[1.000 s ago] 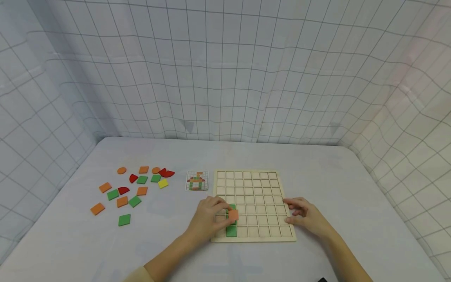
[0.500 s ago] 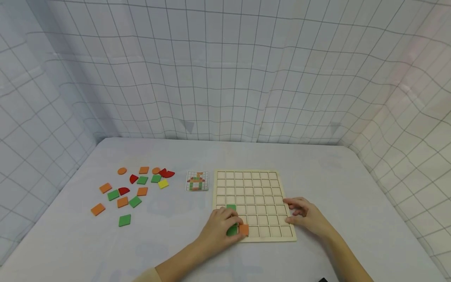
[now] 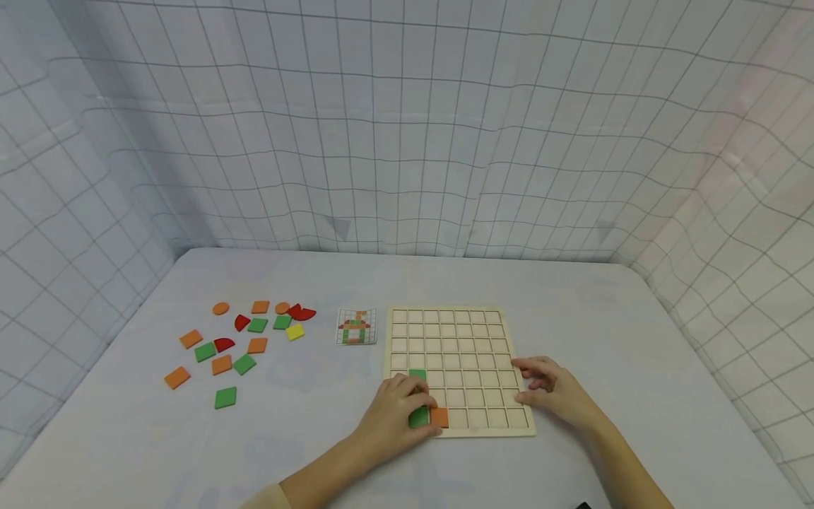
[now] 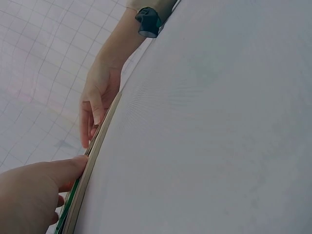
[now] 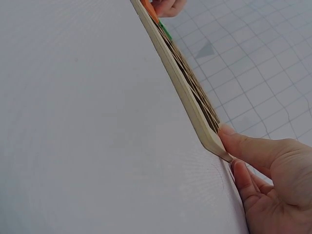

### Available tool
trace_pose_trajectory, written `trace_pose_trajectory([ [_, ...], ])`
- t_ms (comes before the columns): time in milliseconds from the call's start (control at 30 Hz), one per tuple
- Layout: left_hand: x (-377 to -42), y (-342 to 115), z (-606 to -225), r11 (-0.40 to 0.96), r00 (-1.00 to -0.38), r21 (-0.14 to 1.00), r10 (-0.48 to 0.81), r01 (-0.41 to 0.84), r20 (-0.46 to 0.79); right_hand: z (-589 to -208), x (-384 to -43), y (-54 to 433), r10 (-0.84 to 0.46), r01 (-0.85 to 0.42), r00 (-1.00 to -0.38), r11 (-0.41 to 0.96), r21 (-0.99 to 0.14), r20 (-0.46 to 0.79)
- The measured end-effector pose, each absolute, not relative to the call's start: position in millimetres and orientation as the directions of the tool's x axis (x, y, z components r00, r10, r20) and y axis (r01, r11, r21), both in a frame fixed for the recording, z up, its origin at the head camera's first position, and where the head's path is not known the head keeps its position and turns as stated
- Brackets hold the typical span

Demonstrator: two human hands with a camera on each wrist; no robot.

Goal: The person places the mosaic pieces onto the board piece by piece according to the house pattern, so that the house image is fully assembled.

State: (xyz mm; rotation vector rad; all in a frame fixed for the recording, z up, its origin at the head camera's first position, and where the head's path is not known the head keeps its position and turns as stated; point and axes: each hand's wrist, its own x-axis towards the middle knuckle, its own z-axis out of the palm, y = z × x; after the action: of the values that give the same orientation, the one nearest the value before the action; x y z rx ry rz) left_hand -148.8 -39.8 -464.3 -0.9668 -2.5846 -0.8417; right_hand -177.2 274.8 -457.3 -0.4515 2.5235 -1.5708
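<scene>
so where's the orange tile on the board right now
In the head view, the orange square tile is at the near row of the wooden grid board, third cell from the left, just right of a green tile, by the left hand.

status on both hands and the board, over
Left hand: fingers around orange tile, bottom row, right of a green tile. Right hand: touching board, right edge. Nothing seen in the way.

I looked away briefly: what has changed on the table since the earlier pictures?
The left hand moved right and nearer the person, bringing the orange tile down beside the bottom green tile; whether it let go is unclear. The right hand, board and loose pieces stayed put.
</scene>
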Motion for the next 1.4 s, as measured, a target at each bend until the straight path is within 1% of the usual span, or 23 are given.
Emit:
trace_pose_trajectory([
  [200,-150,-41,-466,0.592,-0.77,0.493,0.504,0.638,0.392,-458,-177,275,-0.319,-0.179,-0.947,0.416,-0.892,0.041],
  [400,-150,-41,-466,0.574,-0.77,0.514,0.498,0.638,0.399,-458,-177,276,-0.328,-0.174,-0.944,0.425,-0.888,0.028],
  [600,-149,-41,-465,0.571,-0.781,0.535,0.496,0.622,0.379,-459,-177,277,-0.333,-0.18,-0.942,0.411,-0.894,0.037],
  [767,-152,-44,-457,0.519,-0.774,0.575,0.457,0.632,0.438,-459,-177,276,-0.331,-0.18,-0.943,0.409,-0.895,0.039],
  [867,-154,-52,-447,0.499,-0.782,0.603,0.423,0.623,0.458,-460,-177,277,-0.329,-0.185,-0.943,0.414,-0.891,0.043],
  [967,-158,-64,-438,0.521,-0.804,0.613,0.388,0.594,0.45,-460,-178,277,-0.328,-0.195,-0.943,0.419,-0.887,0.053],
  [1133,-165,-96,-426,0.608,-0.847,0.597,0.29,0.523,0.446,-462,-178,278,-0.328,-0.201,-0.943,0.425,-0.883,0.057],
  [1267,-175,-130,-427,0.669,-0.849,0.564,0.204,0.484,0.487,-462,-178,278,-0.326,-0.192,-0.944,0.42,-0.887,0.05],
  [1400,-184,-169,-432,0.699,-0.851,0.566,0.118,0.437,0.512,-461,-178,277,-0.321,-0.18,-0.946,0.419,-0.89,0.04],
])
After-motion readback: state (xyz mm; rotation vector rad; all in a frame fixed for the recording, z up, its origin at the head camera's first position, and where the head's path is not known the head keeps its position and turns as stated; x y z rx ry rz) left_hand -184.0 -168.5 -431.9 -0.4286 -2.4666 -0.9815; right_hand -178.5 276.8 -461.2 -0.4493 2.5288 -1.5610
